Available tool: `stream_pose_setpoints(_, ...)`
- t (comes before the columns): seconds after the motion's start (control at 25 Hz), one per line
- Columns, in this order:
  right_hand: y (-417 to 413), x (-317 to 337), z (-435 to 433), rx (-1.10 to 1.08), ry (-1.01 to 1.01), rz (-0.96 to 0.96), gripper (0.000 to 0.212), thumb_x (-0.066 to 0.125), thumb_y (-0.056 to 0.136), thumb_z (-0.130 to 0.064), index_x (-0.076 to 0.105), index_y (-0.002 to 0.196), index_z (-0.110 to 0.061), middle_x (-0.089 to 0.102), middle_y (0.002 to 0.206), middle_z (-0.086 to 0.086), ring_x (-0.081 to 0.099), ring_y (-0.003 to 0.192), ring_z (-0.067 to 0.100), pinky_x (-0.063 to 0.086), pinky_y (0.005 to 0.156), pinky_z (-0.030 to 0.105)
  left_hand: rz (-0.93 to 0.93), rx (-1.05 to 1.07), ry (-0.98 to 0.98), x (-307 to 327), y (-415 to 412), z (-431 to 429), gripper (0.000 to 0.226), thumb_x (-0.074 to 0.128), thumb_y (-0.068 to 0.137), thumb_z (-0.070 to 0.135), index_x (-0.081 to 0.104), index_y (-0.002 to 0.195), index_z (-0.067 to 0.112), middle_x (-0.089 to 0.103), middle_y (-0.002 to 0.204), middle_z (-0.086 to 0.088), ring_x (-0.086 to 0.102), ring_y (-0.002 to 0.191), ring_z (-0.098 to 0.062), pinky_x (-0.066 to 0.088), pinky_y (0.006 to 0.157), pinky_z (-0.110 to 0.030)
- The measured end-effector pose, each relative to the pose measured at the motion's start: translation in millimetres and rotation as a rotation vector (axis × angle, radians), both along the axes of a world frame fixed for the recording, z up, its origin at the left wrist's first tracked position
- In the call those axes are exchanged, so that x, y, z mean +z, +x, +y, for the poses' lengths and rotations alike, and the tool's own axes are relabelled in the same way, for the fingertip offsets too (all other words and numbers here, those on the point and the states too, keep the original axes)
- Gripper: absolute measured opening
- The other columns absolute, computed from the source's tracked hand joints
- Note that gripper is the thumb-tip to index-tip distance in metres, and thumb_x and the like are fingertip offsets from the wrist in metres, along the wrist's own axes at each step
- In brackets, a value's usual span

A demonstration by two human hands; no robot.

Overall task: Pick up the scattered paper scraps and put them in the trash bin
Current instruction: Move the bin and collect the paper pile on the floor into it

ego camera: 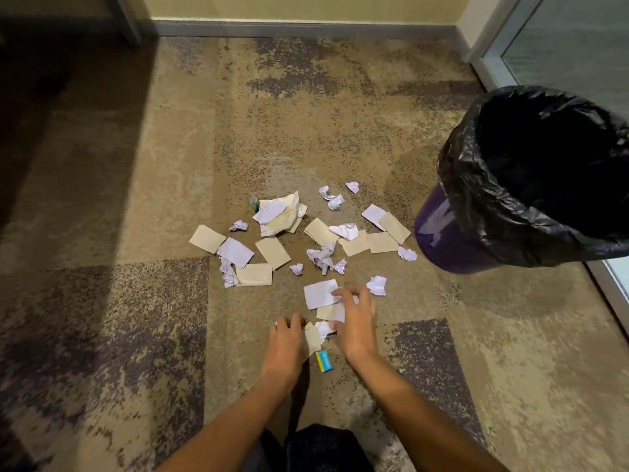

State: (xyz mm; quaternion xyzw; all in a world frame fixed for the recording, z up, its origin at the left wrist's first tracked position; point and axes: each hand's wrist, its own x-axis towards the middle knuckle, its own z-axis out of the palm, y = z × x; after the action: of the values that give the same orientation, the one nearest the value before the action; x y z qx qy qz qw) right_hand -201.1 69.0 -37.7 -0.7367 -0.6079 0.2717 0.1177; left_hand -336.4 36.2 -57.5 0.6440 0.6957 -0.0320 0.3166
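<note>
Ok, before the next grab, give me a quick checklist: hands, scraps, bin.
1. Trash bin upright, mouth open, to the right of the pile: ok.
2. Black liner folded over the rim: ok.
3. Right hand on the white sheet, fingers spread and touching it: ok.
4. Left hand gripping the beige scrap beside it: cannot tell, blurred.
5. Floor cleared: not ok, many paper scraps lie on the carpet.
6. Blue-and-yellow box between the wrists counts as scrap: cannot tell.
</note>
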Motion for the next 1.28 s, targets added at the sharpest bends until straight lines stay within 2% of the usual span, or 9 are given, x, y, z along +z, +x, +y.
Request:
stream_pose_setpoints(0.16,-1.0,0.4,16.7,0.252,-0.281,-0.143,0.083,0.071,0.081,-0.021,0.021,0.14,-0.053,-0.008,0.158,-0.007,-0.006,0.143,0.033,0.012,0.112,0.057,0.049,-0.026,0.031,0.1,-2.7,0.6,0.037,0.063,0.084,0.016,0.05,0.119,0.017,0.055,0.12,-0.006,0.049,0.113,-0.025,0.045,0.082,-0.033)
stream_pose_setpoints(0.28,-3.5,-9.9,15.4,0.326,-0.357,-0.092,0.08,0.072,0.08,-0.025,0.025,0.136,-0.059,-0.016,0.157,-0.011,-0.016,0.143,0.034,0.002,0.111,0.059,0.064,-0.057,-0.017,-0.1,-6.1,1.7,0.026,0.057,0.088,0.018,0.059,0.114,0.014,0.062,0.112,-0.009,0.057,0.106,-0.028,0.046,0.079,-0.035)
stream_pose_setpoints(0.44,-2.9,-20.4,1.8,0.333,-0.123,-0.181,0.062,0.07,0.078,-0.012,0.047,0.122,-0.048,0.013,0.155,-0.008,0.012,0.139,0.03,0.022,0.109,0.043,-0.062,0.043,-0.083,0.9,-17.1,8.4,0.025,0.059,0.088,0.013,0.061,0.112,0.009,0.064,0.109,-0.014,0.062,0.1,-0.029,0.044,0.07,-0.031)
stream_pose_setpoints(0.56,-2.4,-26.7,-5.6,0.236,-0.029,-0.11,0.042,0.064,0.075,0.001,0.064,0.102,-0.031,0.039,0.132,-0.002,0.034,0.118,0.024,0.035,0.095,0.026,-0.088,0.111,-0.081,3.7,-25.6,10.7,0.023,0.061,0.087,0.014,0.063,0.109,0.007,0.065,0.108,-0.013,0.061,0.098,-0.028,0.037,0.066,-0.025)
stream_pose_setpoints(0.68,-1.9,-35.0,-12.2,0.084,-0.048,0.056,0.03,0.064,0.07,0.013,0.066,0.076,-0.016,0.045,0.106,0.0,0.046,0.103,0.021,0.041,0.08,0.018,-0.111,0.187,-0.098,7.7,-31.0,10.5,0.027,0.066,0.085,0.019,0.063,0.111,0.008,0.067,0.107,-0.014,0.062,0.098,-0.028,0.047,0.072,-0.028)
stream_pose_setpoints(0.8,3.9,-24.6,-17.8,-0.115,-0.076,0.174,0.02,0.063,0.072,0.02,0.067,0.073,0.001,0.049,0.095,0.006,0.053,0.084,0.015,0.041,0.065,0.003,-0.142,0.257,-0.086,15.4,-31.5,11.6,0.034,0.067,0.086,0.02,0.062,0.117,0.009,0.067,0.11,-0.013,0.062,0.102,-0.026,0.043,0.071,-0.025)
stream_pose_setpoints(0.96,10.0,2.7,-19.0,-0.294,0.066,0.24,0.019,0.072,0.076,0.003,0.071,0.073,-0.016,0.059,0.089,-0.001,0.056,0.081,0.011,0.034,0.066,0.002,-0.193,0.288,-0.024,41.8,-24.2,18.0,0.036,0.067,0.086,0.024,0.061,0.117,0.007,0.068,0.107,-0.013,0.062,0.096,-0.022,0.041,0.067,-0.023)
stream_pose_setpoints(1.12,22.6,54.3,-1.5,-0.415,0.234,0.372,0.017,0.072,0.078,-0.003,0.068,0.072,-0.018,0.059,0.087,-0.009,0.056,0.083,0.008,0.036,0.07,0.01,-0.309,0.323,0.105,88.9,-8.4,41.4,0.029,0.07,0.083,0.028,0.067,0.104,0.008,0.07,0.093,-0.012,0.063,0.083,-0.023,0.04,0.062,-0.027)
stream_pose_setpoints(1.28,50.7,130.1,23.4,-0.421,0.616,0.386,0.015,0.068,0.077,0.0,0.069,0.077,-0.015,0.062,0.087,-0.004,0.056,0.083,-0.001,0.037,0.074,0.004,-0.492,0.319,0.285,166.6,26.7,80.5,0.027,0.069,0.085,0.026,0.066,0.097,0.002,0.063,0.079,-0.02,0.059,0.069,-0.021,0.037,0.05,-0.017)
